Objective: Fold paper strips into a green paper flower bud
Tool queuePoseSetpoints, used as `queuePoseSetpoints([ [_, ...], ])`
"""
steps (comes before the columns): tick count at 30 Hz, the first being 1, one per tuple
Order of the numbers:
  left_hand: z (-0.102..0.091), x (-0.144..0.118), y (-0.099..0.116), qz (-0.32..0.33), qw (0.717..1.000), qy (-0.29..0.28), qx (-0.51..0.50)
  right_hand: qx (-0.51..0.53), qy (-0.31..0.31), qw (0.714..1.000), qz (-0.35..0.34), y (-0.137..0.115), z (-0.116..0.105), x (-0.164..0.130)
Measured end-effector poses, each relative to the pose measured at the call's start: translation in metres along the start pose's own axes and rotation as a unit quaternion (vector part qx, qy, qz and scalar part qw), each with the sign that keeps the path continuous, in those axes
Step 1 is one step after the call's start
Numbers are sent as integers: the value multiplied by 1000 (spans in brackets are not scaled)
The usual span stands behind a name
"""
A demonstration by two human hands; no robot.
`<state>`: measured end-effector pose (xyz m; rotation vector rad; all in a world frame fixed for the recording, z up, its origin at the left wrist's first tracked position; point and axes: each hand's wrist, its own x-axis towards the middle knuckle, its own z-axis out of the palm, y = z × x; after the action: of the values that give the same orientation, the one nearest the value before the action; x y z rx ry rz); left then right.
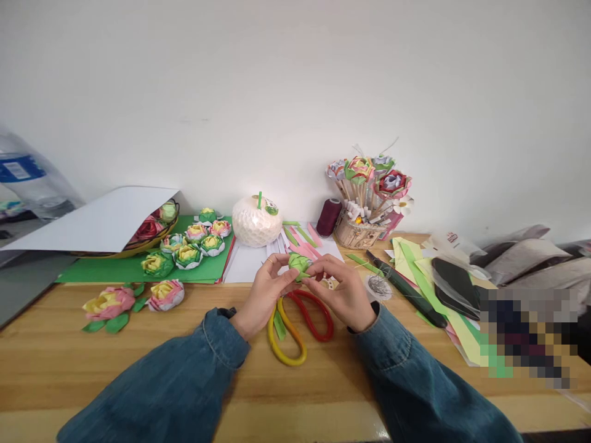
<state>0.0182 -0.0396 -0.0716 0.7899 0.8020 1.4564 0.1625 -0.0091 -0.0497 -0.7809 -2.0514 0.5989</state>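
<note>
Between my two hands, above the middle of the table, is a small light green paper flower. My left hand pinches it from the left, thumb and fingers closed on its side. From the right, the fingertips of my right hand are closed on its edge. Directly below lie scissors with one yellow and one red handle; their blades are hidden behind my hands. A green paper strip shows through the yellow handle loop.
Finished paper flowers sit on a green sheet at left. Behind my hands are a white textured ball, paper strips, a maroon thread spool and a flower basket. A dark green cutter and black phone lie right.
</note>
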Motion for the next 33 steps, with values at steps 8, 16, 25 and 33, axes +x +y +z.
queuePoseSetpoints([
  [8,-5,3,-4,29,999,-36,23,-34,11,999,-1,0,-1,1],
  [16,-5,4,-4,11,999,-14,41,-52,25,998,-15,0,1,-1],
  [25,-4,3,-2,-4,998,7,55,-74,35,996,-18,1,1,0],
  [33,-1,3,-3,17,998,34,48,-134,92,985,-60,2,8,-6],
])
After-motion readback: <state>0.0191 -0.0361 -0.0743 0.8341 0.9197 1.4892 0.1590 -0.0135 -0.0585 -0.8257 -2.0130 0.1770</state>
